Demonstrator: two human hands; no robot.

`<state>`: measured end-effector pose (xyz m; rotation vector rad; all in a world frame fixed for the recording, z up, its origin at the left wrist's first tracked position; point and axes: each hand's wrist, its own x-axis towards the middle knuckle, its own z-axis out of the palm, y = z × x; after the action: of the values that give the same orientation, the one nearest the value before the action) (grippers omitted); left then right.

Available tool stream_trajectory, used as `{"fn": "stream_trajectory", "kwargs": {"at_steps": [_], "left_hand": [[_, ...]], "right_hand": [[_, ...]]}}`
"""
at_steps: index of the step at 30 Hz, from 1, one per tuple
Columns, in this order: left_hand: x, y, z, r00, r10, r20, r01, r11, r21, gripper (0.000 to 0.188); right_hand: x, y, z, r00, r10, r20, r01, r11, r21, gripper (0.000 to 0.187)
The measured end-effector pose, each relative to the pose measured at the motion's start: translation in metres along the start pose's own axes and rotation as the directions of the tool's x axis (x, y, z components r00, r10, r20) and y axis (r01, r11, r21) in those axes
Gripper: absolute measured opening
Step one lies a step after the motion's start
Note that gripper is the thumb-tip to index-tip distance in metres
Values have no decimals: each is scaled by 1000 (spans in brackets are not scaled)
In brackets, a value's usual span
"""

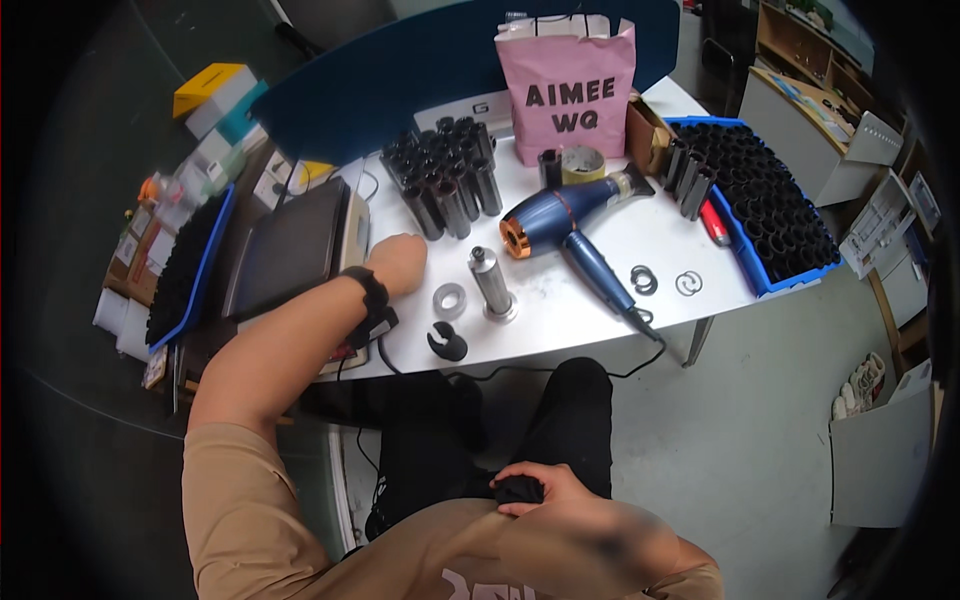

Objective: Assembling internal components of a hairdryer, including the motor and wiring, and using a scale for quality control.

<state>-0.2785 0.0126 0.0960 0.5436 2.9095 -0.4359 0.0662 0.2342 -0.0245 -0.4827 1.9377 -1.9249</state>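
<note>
White bench (600,300) with a rounded near edge, backed at its far side by a curved blue partition (400,70). Pale grey floor (750,450) spreading to the right and near, darker floor (90,330) to the left; far right, wooden shelving (800,40) and a low white cabinet (800,140), with a white box (880,460) and a pair of light shoes (860,385) down at the right. Even, bright light, glare on the bench top.
</note>
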Motion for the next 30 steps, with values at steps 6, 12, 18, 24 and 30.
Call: {"fn": "stream_trajectory", "kwargs": {"at_steps": [6, 12, 18, 24, 30], "left_hand": [[5, -3, -74, 988, 81, 132, -89, 994, 57, 22], [48, -7, -231, 790, 226, -570, -297, 954, -33, 17], [189, 20, -270, 416, 167, -894, -525, 847, -86, 26], [236, 59, -269, 778, 317, -542, -527, 800, -287, 31], [245, 72, -269, 735, 431, -523, -672, 566, -478, 37]], "right_hand": [[-8, 11, -4, 1000, 14, -16, -14, 999, 29, 45], [-15, 19, -9, 998, 16, -64, -14, 999, 38, 45], [-16, 8, -24, 987, 70, -144, -64, 997, 49, 43], [-30, 13, -27, 960, 124, -249, -104, 990, 91, 42], [-34, 24, -34, 934, 165, -316, -120, 980, 158, 41]]}}
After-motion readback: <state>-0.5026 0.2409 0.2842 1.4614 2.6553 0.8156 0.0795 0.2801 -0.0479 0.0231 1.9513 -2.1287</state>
